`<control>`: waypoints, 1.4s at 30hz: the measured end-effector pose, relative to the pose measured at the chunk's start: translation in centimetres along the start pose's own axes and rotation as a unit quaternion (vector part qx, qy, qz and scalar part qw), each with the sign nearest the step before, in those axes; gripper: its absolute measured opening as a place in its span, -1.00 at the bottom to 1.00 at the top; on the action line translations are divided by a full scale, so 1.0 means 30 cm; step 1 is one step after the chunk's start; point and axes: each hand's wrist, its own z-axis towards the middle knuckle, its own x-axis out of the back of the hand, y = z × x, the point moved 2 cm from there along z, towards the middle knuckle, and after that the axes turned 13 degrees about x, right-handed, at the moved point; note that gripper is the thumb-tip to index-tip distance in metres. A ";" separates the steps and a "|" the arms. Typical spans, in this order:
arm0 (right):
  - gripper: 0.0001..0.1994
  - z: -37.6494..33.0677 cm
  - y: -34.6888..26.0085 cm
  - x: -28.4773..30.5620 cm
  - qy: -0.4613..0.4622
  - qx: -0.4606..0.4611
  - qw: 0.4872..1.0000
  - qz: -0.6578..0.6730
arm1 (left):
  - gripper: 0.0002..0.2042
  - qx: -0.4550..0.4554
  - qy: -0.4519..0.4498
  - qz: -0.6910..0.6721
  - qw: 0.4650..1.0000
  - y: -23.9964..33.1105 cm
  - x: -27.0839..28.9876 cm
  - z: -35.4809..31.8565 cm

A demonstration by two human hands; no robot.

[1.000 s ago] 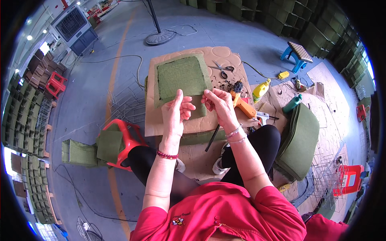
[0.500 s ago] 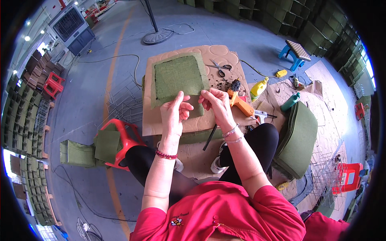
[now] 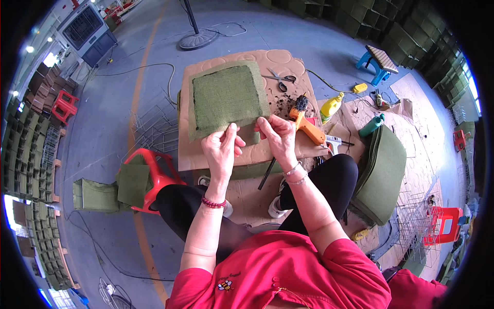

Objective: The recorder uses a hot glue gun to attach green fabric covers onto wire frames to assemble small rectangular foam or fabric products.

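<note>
A square piece of green felt fabric [image 3: 224, 98] lies on a brown cardboard-topped work surface [image 3: 278, 59] in front of me. My left hand [image 3: 221, 149] pinches the fabric's near edge at the left. My right hand [image 3: 278, 136] pinches the same edge a little to the right. Both hands hold the folded hem close together, fingers closed on it. An orange glue gun [image 3: 309, 129] lies just right of my right hand.
Scissors [image 3: 280, 80], a yellow bottle [image 3: 330, 107] and a green bottle [image 3: 371, 125] lie at the right. A stack of green felt sheets [image 3: 383, 175] sits by my right knee. A red stool [image 3: 149, 177] with green fabric stands left. Wire frames [image 3: 152, 126] lean beside the board.
Both hands stay on the fabric's near edge; the fingers have shifted slightly along the hem. The view has tilted a little.
</note>
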 end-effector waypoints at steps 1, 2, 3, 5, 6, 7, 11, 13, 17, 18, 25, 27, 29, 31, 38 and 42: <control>-0.74 -0.004 0.010 0.007 -0.001 0.016 1.000 -0.026 | -0.71 -0.026 0.004 0.016 1.000 0.001 -0.004 -0.005; -0.74 -0.007 0.016 0.012 -0.002 0.033 0.998 -0.052 | -0.71 -0.024 0.003 0.015 1.000 0.001 -0.008 -0.004; -0.74 -0.005 0.023 0.014 -0.001 0.032 0.998 -0.054 | -0.71 -0.034 0.008 0.030 0.999 0.006 -0.013 -0.001; -0.73 0.004 0.019 -0.001 0.017 0.051 0.996 -0.065 | -0.71 -0.044 0.015 0.046 0.998 0.007 -0.011 0.000; -0.73 -0.001 0.013 -0.007 0.023 0.028 0.999 -0.024 | -0.73 -0.042 0.018 0.040 0.998 -0.001 -0.009 0.001; -0.73 -0.001 0.011 -0.011 0.023 0.030 0.999 -0.024 | -0.75 -0.043 0.019 0.032 0.998 -0.006 -0.009 0.008; -0.77 -0.017 0.017 -0.031 0.003 -0.030 0.997 0.075 | -0.75 -0.045 0.019 0.028 0.998 -0.010 -0.003 0.008; -0.78 -0.021 0.014 -0.050 -0.007 -0.043 0.997 0.057 | -0.75 -0.050 0.021 0.038 0.998 -0.008 -0.004 0.006; -0.79 -0.022 0.009 -0.075 0.043 -0.035 0.996 0.063 | -0.75 -0.046 0.020 0.033 0.998 -0.012 -0.001 0.011; -0.79 -0.024 0.013 -0.080 0.042 -0.035 0.997 0.062 | -0.75 -0.054 0.016 0.031 0.998 -0.016 -0.002 0.012; -0.81 -0.039 0.011 -0.085 0.066 -0.028 0.995 0.071 | -0.74 -0.055 0.020 0.028 0.998 -0.018 -0.006 0.015; -0.82 -0.048 0.007 -0.074 0.062 -0.054 0.994 0.073 | -0.71 -0.059 0.017 0.024 0.998 -0.028 0.000 0.014; -0.79 -0.054 0.009 -0.049 0.075 -0.035 0.994 0.072 | -0.68 -0.059 0.016 0.021 0.998 -0.025 -0.002 0.009; -0.79 -0.037 0.014 -0.041 0.068 -0.021 0.995 0.063 | -0.69 -0.050 0.010 0.017 0.999 -0.018 -0.004 0.009; -0.80 -0.015 0.014 -0.045 0.088 0.016 0.993 0.074 | -0.74 -0.047 -0.002 0.010 0.999 -0.022 -0.007 0.021; -0.79 -0.038 0.010 -0.061 0.057 -0.047 0.994 0.087 | -0.72 -0.048 -0.005 0.004 0.999 -0.031 0.010 0.031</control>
